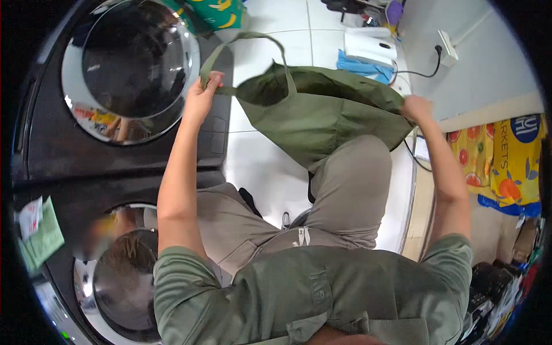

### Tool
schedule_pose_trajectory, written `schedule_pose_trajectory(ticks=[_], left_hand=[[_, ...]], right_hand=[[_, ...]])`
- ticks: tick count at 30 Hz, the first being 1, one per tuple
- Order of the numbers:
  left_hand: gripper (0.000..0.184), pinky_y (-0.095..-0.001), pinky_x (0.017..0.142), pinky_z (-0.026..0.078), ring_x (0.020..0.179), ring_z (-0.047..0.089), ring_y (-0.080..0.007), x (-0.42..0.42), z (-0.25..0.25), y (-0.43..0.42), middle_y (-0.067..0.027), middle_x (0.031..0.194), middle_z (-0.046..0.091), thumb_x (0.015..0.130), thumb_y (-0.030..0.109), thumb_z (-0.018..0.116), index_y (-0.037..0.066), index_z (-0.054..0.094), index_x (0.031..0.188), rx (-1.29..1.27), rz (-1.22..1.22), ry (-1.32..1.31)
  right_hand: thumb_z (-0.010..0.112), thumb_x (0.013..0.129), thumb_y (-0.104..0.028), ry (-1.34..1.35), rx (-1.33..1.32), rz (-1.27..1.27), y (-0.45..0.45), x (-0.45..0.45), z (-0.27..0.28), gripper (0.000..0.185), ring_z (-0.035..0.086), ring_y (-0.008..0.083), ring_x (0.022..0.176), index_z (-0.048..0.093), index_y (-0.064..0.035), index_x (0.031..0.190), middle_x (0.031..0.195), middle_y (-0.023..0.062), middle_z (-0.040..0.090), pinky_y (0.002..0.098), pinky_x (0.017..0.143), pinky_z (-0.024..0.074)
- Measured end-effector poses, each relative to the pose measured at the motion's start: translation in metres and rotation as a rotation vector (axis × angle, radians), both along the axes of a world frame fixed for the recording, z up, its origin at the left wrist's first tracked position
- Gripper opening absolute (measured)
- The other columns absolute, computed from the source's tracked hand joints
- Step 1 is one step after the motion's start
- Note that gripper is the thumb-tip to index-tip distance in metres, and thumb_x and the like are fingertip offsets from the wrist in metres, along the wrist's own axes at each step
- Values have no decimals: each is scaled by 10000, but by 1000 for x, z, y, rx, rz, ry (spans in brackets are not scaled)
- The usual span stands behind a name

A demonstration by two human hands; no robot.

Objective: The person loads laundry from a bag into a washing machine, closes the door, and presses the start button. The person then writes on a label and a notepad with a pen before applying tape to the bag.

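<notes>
An olive-green cloth with a long strap loop, which looks like an apron (310, 118), is stretched between my two hands in front of my knees. My left hand (202, 96) is closed around the strap near the cloth's left corner, and the loop arches above it. At the far right end, my right hand (417, 109) grips the cloth's edge; its fingers are partly hidden. The upper edge sags open, showing a dark inner side. Its lower part hangs against my raised knee (359, 167).
Two dark front-loading machines (40, 123) with round glass doors stand at my left. Ahead on the white tiled floor (287, 46) are a green bag (215, 14), a white device (371, 46) and blue cloth (362, 66). Yellow fruit-print bags (500, 161) and a plugged-in cord (439, 50) are on my right.
</notes>
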State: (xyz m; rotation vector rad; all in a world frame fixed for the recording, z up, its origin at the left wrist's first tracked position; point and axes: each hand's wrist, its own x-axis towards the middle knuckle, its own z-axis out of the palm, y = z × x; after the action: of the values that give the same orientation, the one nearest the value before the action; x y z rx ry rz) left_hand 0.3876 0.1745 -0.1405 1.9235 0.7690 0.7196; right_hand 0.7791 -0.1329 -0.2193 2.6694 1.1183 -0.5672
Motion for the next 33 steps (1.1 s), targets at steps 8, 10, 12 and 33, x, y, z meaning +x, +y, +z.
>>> schedule_pose_trajectory(ticks=[8,10,12,33], left_hand=[[103,-176,588,391,669,485,-28,-53,90,-100,33,746,558,765,0,587,40,566,858,-95,-147,-199],[122,-171,607,393,676,496,-30,-76,96,-110,29,747,564,743,-27,587,33,571,848,-61,-107,-137],[119,-172,617,395,684,500,-31,-99,95,-113,26,753,567,737,-23,597,29,573,840,-100,-59,-146],[205,-245,607,408,642,537,-144,-177,72,-155,-59,686,567,542,26,651,-1,573,730,-187,-183,301]], right_hand=[[689,699,-267,1051,739,711,111,-211,57,627,427,184,1102,418,-46,1220,1179,98,482,315,954,321],[644,753,-219,1270,521,752,99,-241,77,320,511,126,933,580,-19,994,984,59,588,274,864,378],[599,799,-188,1493,408,636,88,-261,69,202,526,91,837,603,-10,895,857,23,607,247,798,405],[570,808,-249,1531,200,1187,58,-301,51,324,510,294,993,542,-8,1023,1044,152,549,370,865,388]])
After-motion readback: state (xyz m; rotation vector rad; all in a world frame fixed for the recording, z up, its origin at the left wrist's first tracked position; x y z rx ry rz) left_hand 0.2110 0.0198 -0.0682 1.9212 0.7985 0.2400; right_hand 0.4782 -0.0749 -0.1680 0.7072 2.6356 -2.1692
